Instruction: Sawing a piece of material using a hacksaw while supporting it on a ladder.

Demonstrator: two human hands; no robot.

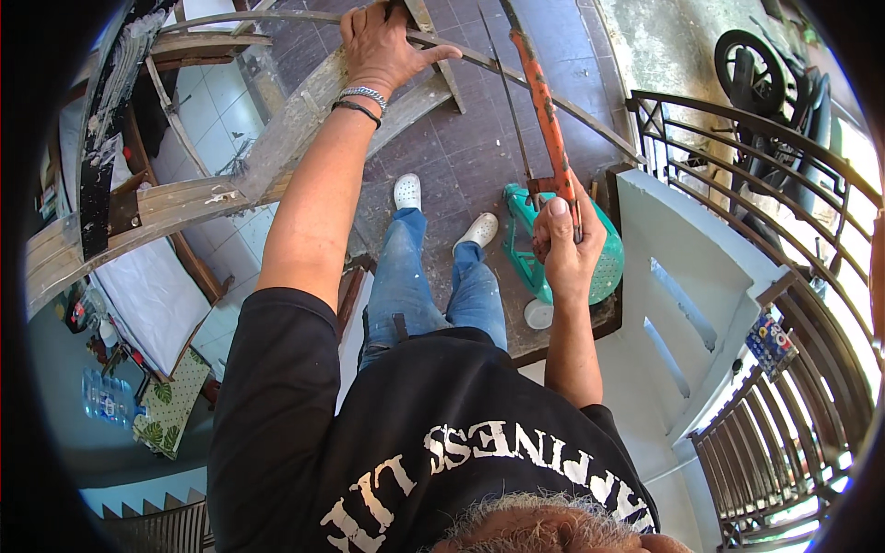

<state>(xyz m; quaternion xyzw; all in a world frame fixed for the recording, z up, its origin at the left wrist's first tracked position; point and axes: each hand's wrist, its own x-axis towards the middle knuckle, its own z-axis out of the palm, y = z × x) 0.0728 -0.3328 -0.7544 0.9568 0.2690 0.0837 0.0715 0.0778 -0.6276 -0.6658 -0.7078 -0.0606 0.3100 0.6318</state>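
Note:
In my right hand [569,235] is a hacksaw [542,106] with a chipped orange frame. My fingers are wrapped round its handle, the thumb lying along the near side. The thin blade [509,97] runs on the left of the frame, and the saw's far end passes out of view. My left hand [378,51] bears down on a worn wooden frame [406,106], its fingers curled over the far part and the thumb stretched to the right along a narrow strip [572,106]. What lies under the left palm is hidden.
A green plastic stool [604,267] lies near my feet beside a small white round thing [538,314]. Metal railing [747,129] and a low white wall [664,240] stand at the right. More wooden beams [157,221] and a white-topped table [152,295] are at the left.

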